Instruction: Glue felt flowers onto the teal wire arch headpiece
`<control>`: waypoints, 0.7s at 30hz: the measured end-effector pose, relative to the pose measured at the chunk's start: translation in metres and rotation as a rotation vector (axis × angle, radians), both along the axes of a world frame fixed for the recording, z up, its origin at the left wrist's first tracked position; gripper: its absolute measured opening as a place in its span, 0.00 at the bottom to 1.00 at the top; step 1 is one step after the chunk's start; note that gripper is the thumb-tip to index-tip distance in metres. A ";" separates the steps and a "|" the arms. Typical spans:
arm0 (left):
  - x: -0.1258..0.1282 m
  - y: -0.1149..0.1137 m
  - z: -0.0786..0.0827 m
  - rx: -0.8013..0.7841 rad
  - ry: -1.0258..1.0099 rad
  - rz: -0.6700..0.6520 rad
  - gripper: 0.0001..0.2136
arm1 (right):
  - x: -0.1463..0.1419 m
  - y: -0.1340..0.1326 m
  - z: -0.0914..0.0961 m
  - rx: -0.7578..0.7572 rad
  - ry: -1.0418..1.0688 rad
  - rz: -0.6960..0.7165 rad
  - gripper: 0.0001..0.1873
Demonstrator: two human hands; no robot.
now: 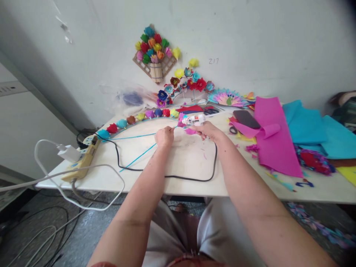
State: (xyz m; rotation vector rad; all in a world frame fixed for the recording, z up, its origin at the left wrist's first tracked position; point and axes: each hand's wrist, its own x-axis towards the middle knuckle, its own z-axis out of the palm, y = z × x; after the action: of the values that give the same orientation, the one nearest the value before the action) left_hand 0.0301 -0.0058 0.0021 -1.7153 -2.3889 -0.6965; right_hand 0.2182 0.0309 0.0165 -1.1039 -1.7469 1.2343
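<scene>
My left hand (164, 136) is closed on a thin turquoise cord (141, 153), which trails down-left across the table from the fist. Another strand runs left to the garland of paper flowers (149, 114), which curves along the table. Wrapped round the handle of a white hot glue gun (195, 119) is my right hand (206, 130), just right of the left one. The gun's nozzle end points left, close to a magenta paper flower (181, 121). Below the gun lies a magenta paper piece (190, 131); whether the nozzle touches the flower I cannot tell.
A black cable (191, 180) loops over the table near my forearms. At left sits a yellow power strip (80, 165) with a white charger (68, 152). To the right lie magenta sheets (275, 137), turquoise sheets (302, 122), a dark phone (246, 119) and scissors (233, 130).
</scene>
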 end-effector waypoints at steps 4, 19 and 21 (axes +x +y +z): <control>0.000 0.000 0.000 -0.011 -0.006 0.006 0.19 | 0.003 0.002 0.000 -0.006 0.016 -0.011 0.19; -0.001 0.001 -0.001 0.015 0.005 0.009 0.19 | 0.002 -0.002 0.002 -0.007 0.035 0.057 0.15; -0.001 0.001 -0.001 0.017 0.007 0.007 0.19 | 0.001 -0.002 0.001 -0.008 0.023 0.058 0.15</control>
State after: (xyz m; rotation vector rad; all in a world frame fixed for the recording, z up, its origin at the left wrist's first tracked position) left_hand 0.0291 -0.0051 0.0012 -1.6998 -2.3762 -0.7068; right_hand 0.2197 0.0291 0.0176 -1.0464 -1.7696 1.2849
